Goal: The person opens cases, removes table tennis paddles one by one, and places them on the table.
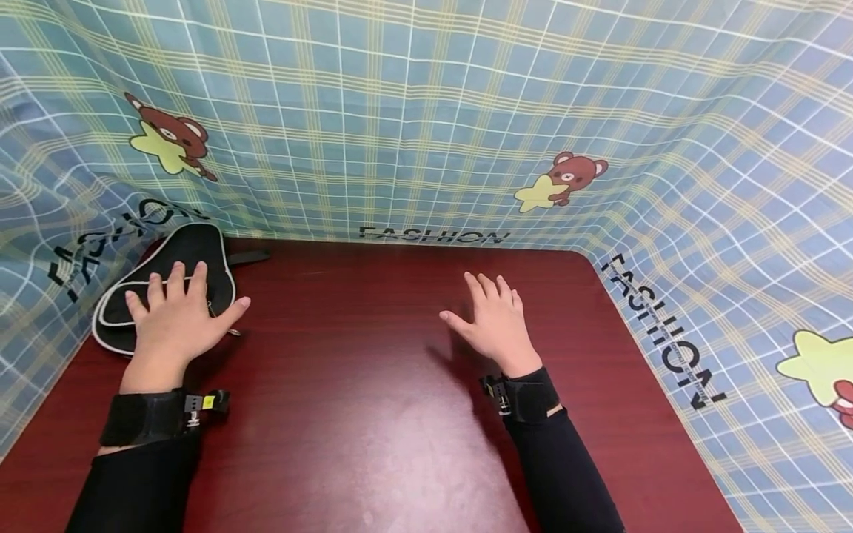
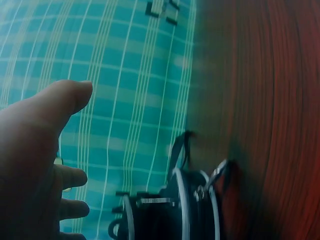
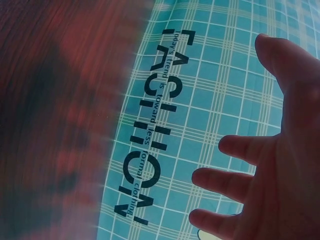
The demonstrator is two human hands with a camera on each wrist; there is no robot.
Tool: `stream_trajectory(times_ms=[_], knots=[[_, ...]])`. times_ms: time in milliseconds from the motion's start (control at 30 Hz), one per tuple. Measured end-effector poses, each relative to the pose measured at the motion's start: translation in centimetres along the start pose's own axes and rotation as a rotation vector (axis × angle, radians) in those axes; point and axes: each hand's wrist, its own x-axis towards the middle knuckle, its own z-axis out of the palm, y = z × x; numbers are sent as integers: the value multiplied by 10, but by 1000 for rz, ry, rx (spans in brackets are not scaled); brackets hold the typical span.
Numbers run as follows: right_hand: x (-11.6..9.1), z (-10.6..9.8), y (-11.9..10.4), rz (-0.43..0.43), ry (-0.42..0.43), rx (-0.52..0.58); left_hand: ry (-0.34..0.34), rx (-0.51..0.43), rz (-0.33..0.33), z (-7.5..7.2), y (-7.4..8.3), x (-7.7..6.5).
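A black bag with white piping and zippers lies at the left back of the dark red table. My left hand is over the bag in the head view, fingers spread and holding nothing. In the left wrist view the bag shows below the hand, with a gap between them, its zipper pull and a strap facing the camera. My right hand hovers above the table's right half, fingers apart and nothing in it; its shadow falls on the wood beside it.
A blue plaid cloth with bear prints and lettering stands round the back and both sides of the table. A short dark strap sticks out from the bag's right side. Both wrists wear black bands with small cameras.
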Motion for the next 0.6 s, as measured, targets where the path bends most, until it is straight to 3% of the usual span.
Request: stream_trajectory(times_ms=[400,600], knots=[[-2,0,3,4,0,13,-49,-21,-47,6,-42,7],[-1,1,-1,1,-8,19,-47,-38,-56,10,-51,6]])
